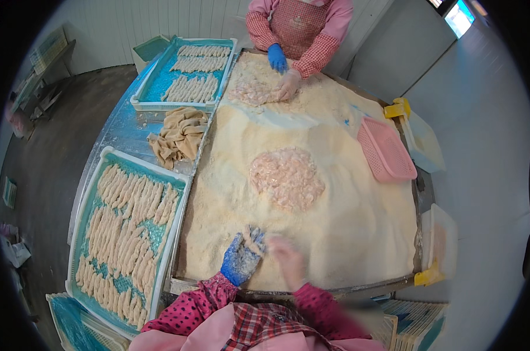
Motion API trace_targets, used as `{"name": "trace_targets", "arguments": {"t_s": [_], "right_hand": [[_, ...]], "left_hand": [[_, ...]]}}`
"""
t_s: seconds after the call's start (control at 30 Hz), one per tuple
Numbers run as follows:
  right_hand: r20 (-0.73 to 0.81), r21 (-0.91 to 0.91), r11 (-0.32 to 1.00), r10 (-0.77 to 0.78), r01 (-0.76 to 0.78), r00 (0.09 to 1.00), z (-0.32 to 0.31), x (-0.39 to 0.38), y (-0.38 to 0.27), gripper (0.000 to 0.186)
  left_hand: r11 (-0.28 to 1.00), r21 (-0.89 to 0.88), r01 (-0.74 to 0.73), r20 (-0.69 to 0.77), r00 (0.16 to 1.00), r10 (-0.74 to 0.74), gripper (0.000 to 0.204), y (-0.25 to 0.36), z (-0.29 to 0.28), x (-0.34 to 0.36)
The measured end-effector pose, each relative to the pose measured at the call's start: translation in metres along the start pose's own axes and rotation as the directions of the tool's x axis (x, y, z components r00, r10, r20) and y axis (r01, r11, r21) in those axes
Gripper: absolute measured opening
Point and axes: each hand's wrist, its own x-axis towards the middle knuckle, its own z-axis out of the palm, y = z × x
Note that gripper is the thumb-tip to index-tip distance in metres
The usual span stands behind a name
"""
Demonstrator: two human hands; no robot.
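My left hand (241, 257), in a blue glove caked with flour, is over the near edge of the breading bed (346, 234). A flour-coated meat strip (253, 242) lies in its curled fingers. My right hand (288, 260), in a pale glove, is just beside the strip, smeared by motion, so its fingers cannot be made out. Beyond both hands, a heap of raw pale-pink meat strips (287, 178) rests on the breading. To my left stands a white tray (177, 225) lined with teal sheet, holding rows of coated meat strips (120, 234).
Across the table a co-worker's gloved hands (282, 70) work at another meat heap (254, 92). A second tray (142, 106) and a crumpled tan cloth (180, 136) lie at left. A pink basket (385, 151) and clear bins (443, 243) line the right side. Stacked trays (414, 322) stand below.
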Motion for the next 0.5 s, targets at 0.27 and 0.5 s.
{"name": "trace_targets", "arguments": {"t_s": [0.27,0.5], "right_hand": [[0.252,-0.651,0.656,-0.289,0.383,0.924,0.027,0.001,-0.031,0.042],[0.253,-0.520,0.698,-0.425,0.493,0.869,0.023,0.016,-0.016,0.053]], "left_hand": [[0.954,-0.266,-0.135,0.299,0.930,0.215,0.058,-0.031,0.005,0.006],[0.855,0.509,0.100,-0.038,0.995,-0.094,0.060,-0.027,0.026,-0.018]]}}
